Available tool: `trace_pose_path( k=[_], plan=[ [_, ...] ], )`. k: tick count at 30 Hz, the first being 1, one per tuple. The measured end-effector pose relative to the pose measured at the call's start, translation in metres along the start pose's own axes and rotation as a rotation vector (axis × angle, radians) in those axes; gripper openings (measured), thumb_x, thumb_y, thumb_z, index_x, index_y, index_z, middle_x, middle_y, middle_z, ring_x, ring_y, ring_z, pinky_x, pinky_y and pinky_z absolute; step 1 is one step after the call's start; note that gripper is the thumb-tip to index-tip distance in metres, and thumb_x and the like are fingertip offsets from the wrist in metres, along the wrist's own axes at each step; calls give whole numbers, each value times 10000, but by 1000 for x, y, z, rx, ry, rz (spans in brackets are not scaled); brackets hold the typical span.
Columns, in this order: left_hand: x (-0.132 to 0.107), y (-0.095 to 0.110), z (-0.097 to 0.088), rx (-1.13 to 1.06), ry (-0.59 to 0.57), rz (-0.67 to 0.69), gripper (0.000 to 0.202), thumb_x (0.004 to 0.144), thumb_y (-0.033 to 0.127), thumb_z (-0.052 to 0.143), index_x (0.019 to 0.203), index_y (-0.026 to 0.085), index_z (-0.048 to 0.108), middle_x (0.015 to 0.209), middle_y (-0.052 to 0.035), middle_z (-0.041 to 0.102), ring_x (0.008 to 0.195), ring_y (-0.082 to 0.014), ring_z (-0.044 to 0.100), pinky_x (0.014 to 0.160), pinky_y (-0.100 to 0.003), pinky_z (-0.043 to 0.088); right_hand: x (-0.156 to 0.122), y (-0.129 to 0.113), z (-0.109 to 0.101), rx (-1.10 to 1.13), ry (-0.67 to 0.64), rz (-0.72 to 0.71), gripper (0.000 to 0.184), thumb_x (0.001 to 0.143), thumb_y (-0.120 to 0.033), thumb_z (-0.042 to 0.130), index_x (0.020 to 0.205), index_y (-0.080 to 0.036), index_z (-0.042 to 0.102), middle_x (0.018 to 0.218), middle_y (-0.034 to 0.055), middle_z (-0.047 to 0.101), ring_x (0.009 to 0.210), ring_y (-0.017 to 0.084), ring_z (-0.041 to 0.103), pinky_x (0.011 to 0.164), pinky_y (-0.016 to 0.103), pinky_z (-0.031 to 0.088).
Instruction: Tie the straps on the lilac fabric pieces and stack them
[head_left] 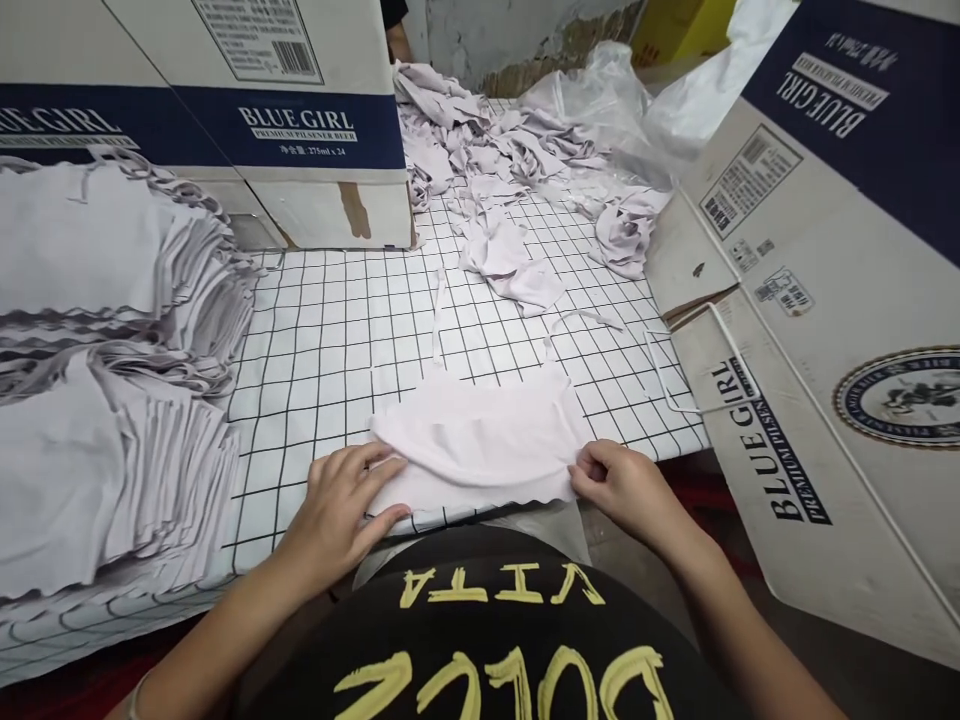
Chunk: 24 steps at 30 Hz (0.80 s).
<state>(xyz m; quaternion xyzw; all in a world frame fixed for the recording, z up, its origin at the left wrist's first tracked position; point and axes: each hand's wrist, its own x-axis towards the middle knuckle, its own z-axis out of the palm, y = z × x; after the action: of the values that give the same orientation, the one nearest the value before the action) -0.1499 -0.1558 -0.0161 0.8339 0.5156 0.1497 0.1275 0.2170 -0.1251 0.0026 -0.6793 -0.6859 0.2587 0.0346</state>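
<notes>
Because the pale pink cloth piece (480,440) lies at the very near edge of the checked table cover (337,320), in the lower middle of the head view, its scalloped hem already reaching the rim, it could in my judgement slide off toward the person's lap if either hand lets go or pulls toward the body. The left hand (341,500) lies open and flat, fingers spread on the piece's lower left corner, pressing rather than gripping; the right hand (622,485) is closed in a pinch on the lower right corner. With only one corner truly held, an uneven tug could skew the piece or crease it. Its thin straps (439,310) trail up the frame across the cover and could catch or twist, dragging the top edge crooked. At the left of the frame the stacks of folded cloth (97,400) stand near the left hand and lean outward, so a knock from that forearm might slump them. A loose heap of cloth (510,170) lies well apart at the upper middle, between the cardboard box (300,120) at the upper left and the flattened carton (825,300) on the right.
</notes>
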Motion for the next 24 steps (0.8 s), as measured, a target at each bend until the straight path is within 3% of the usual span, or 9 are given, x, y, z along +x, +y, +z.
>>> trace_pose_path(
  k=[6,9,12,15,17,18,20,22,24],
  plan=[
    [1,0,5,74,-35,63,584,896,437,539,1453,347,388,1472,-116,430,1316,-356,390,1008,-548,318,15,1,-7,-66,211,116,214,777,-420,558,698,-224,523,767,24,633,655,189,561,542,274,354],
    [3,2,11,115,-177,214,617,901,462,529,1477,402,318,1518,-77,378,1384,-351,327,1057,-570,249,27,8,-8,-52,211,126,228,792,-408,535,661,-223,512,724,23,630,644,191,557,545,282,355],
    [1,3,13,138,-219,278,623,913,436,519,1486,417,275,1535,-60,347,1408,-336,297,1081,-573,202,32,19,-13,-92,203,177,203,804,-340,514,637,-224,499,691,27,617,616,197,544,537,301,363],
    [14,7,4,72,-172,223,548,934,427,482,1463,392,344,1521,-59,376,1385,-316,328,1075,-536,227,33,15,-13,-169,416,85,172,864,-361,497,836,-213,581,876,95,641,808,263,588,657,372,453],
    [41,10,-3,-12,-50,65,408,962,406,414,1345,302,508,1402,-88,514,1280,-279,441,1028,-465,304,33,-2,-3,-157,524,-139,290,916,-404,467,1057,-185,594,1101,151,623,1057,299,558,867,438,462],
    [62,11,-5,-41,33,-46,360,970,399,385,1237,257,580,1301,-99,581,1204,-264,491,994,-440,332,33,-14,5,-146,502,-284,368,930,-433,460,1176,-182,569,1233,161,581,1184,304,503,973,465,420],
    [110,11,-3,-48,166,-272,335,954,435,391,1018,209,629,1112,-107,639,1076,-269,534,956,-449,342,35,-36,23,-156,337,-563,540,925,-522,465,1374,-222,456,1451,127,442,1364,298,356,1107,509,303],
    [159,9,5,-57,148,-427,344,869,517,516,886,187,611,1046,-126,630,1070,-324,519,965,-520,306,38,-53,41,-211,161,-729,685,901,-607,458,1474,-250,339,1542,104,322,1437,298,242,1155,541,210],
    [197,6,16,-225,99,-522,281,772,435,660,759,173,561,1045,-144,616,1135,-366,480,1009,-562,248,42,-59,52,-249,77,-777,742,896,-642,429,1504,-241,288,1561,113,275,1451,303,211,1167,549,179]
  ],
)
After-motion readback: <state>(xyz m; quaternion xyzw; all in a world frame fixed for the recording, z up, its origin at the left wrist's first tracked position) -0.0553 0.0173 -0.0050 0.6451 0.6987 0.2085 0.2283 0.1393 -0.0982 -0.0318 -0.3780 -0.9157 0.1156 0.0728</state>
